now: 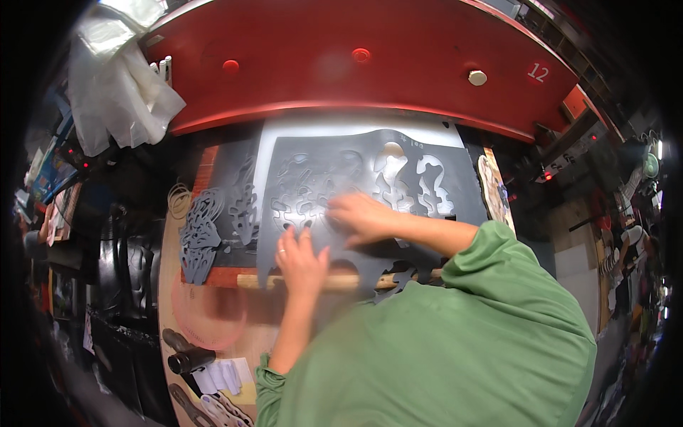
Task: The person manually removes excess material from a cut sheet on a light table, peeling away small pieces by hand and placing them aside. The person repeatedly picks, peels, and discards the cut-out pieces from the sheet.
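A dark grey sheet (pixel 462 185) with curvy cut-out shapes lies across a white board (pixel 341 127). My left hand (pixel 302 263) rests at the sheet's near edge, fingers spread, with a ring on one finger. Farther in, my right hand (pixel 363 219) reaches leftward over the middle of the sheet, its fingers stretched out on the surface. Bright openings show to the right of that hand. Under the sheet's ragged near edge runs a wooden bar (pixel 338 282). Lattice-like grey cut pieces (pixel 199 238) are piled left of the sheet.
A red machine beam (pixel 306 64) spans the far side above the work surface. Clear plastic bags (pixel 121 92) hang at the far left. Near left are a pink round basket (pixel 210 334), a black bottle (pixel 191 360), papers (pixel 217 377) and a shoe (pixel 224 411).
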{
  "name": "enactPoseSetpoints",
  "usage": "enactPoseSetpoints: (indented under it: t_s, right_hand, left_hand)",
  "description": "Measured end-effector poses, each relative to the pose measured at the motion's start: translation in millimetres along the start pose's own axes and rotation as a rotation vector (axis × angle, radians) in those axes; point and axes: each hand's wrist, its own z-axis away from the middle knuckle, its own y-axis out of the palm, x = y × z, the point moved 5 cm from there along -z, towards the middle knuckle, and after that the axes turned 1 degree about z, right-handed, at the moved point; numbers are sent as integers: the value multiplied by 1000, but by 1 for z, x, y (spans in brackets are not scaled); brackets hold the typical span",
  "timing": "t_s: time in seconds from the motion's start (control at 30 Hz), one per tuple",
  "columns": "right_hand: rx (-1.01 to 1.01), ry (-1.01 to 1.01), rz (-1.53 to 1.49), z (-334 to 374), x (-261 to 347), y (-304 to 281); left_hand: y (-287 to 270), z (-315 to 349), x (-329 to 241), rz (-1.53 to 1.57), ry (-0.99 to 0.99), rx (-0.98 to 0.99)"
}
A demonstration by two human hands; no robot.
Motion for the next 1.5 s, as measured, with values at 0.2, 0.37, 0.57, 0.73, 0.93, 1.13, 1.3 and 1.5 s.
enactPoseSetpoints:
  t_s: [0.2, 0.37, 0.57, 0.73, 0.93, 1.13, 1.3, 1.5]
  right_hand:
    - [-121, -24, 70, 31, 24, 8]
    - [39, 81, 201, 14, 40, 23]
    - [432, 191, 202, -13, 38, 25]
    - [544, 169, 43, -16, 28, 19]
    - [110, 499, -786, -34, -68, -71]
    - [-422, 896, -1327, -11, -159, -131]
    - [-554, 961, -1379, -34, -159, -135]
    - [-408, 726, -1134, -68, -149, -153]
  left_hand:
    - [26, -21, 10, -88, -32, 362]
    - [18, -37, 17, -202, 63, 415]
    - [19, -44, 27, -184, 109, 388]
    - [22, -40, 32, -137, 110, 350]
    - [25, -37, 35, -140, 98, 347]
    - [26, -37, 33, -189, 117, 366]
    - [22, -34, 34, -169, 96, 359]
    - [16, -34, 34, -117, 112, 334]
